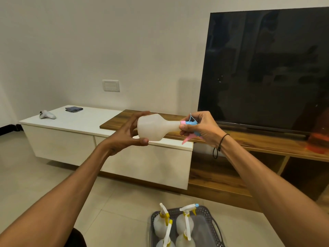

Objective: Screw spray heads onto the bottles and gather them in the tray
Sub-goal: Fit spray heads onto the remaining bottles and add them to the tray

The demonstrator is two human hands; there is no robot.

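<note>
Four capped bottles [178, 227] sit in the tray [212, 221] — left hand [124, 134] cradles the fifth bottle [156, 127], right hand [201, 129] pinches its spray head [191, 124], likely mid-screw.

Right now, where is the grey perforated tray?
In the head view, the grey perforated plastic tray sits on the floor at bottom centre-right, holding four yellow-headed spray bottles.

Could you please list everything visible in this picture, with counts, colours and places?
held bottle: 1, translucent white, sideways in mid-air
spray head: 1, blue and pink, at the held bottle's neck
tray: 1, grey, on the floor
finished bottles: 4, white with yellow-white heads, in the tray
television: 1, black, on the wooden stand
controller: 1, white, on the white cabinet
cloth: 1, grey, on the cabinet
left hand: holds the bottle's base
right hand: grips the spray head
</note>
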